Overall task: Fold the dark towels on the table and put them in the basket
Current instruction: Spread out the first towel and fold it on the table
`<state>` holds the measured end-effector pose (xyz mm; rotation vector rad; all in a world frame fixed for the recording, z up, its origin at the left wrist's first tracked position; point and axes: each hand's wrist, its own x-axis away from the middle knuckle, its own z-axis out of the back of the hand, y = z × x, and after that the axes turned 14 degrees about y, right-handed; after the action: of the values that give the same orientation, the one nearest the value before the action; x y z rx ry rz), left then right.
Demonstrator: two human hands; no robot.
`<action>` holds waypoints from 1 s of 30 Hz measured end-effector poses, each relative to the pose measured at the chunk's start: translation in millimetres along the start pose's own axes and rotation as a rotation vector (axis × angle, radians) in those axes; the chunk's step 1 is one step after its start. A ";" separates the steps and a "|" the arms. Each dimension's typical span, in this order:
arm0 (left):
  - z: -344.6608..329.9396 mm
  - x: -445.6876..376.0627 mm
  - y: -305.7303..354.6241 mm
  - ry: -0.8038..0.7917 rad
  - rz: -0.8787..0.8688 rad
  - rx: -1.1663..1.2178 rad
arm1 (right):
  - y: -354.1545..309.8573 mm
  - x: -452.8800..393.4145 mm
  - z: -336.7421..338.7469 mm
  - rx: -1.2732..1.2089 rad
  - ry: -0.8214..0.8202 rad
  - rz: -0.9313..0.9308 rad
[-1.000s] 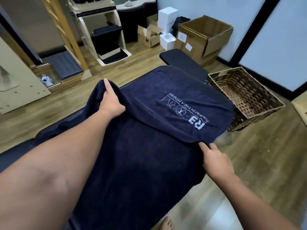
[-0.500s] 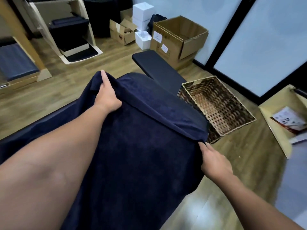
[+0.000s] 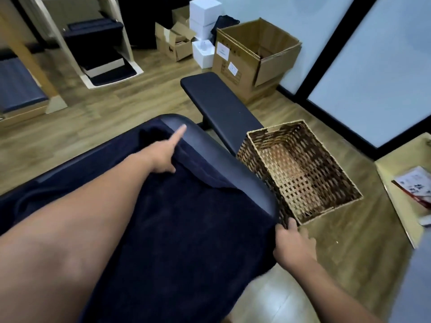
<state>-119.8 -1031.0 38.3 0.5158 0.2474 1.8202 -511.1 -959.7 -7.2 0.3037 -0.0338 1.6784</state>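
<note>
A dark navy towel [image 3: 182, 229] lies spread over the black padded table [image 3: 235, 166], one layer folded back on itself. My left hand [image 3: 163, 152] rests at the towel's far folded edge, index finger straight and thumb down on the cloth. The other fingers seem to be tucked round the fold. My right hand [image 3: 293, 243] pinches the towel's near right corner where it hangs over the table's edge. The empty wicker basket [image 3: 332, 159] stands on the floor just right of the table, close to my right hand.
A black padded bench [image 3: 221, 106] reaches away behind the table, beside the basket. Open cardboard boxes [image 3: 256, 54] and white boxes [image 3: 203, 12] stand by the far wall. A pale open box holding papers [image 3: 401, 197] lies on the wood floor at right.
Both hands drew the towel's folded layer back toward me, baring the table's far right rim. The printed logo is out of sight. My left index finger straightened. The view swung right.
</note>
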 end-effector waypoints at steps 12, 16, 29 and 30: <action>-38.2 64.0 -56.5 -0.215 0.786 -0.297 | -118.8 -58.6 6.3 -0.229 0.091 0.812; -63.7 88.2 -90.3 -0.169 0.868 -0.117 | -158.1 -77.8 5.5 -0.268 0.120 0.832; -63.5 87.2 -86.2 -0.096 0.882 0.012 | -257.8 -144.5 32.6 -0.173 0.174 0.617; -62.8 87.5 -86.2 -0.096 0.869 -0.010 | -265.7 -144.6 35.0 -0.180 0.257 0.678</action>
<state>-95.9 -915.8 -33.9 0.7747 -0.0775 2.6199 -230.5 -1071.4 -46.0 -0.0785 -0.1043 2.3569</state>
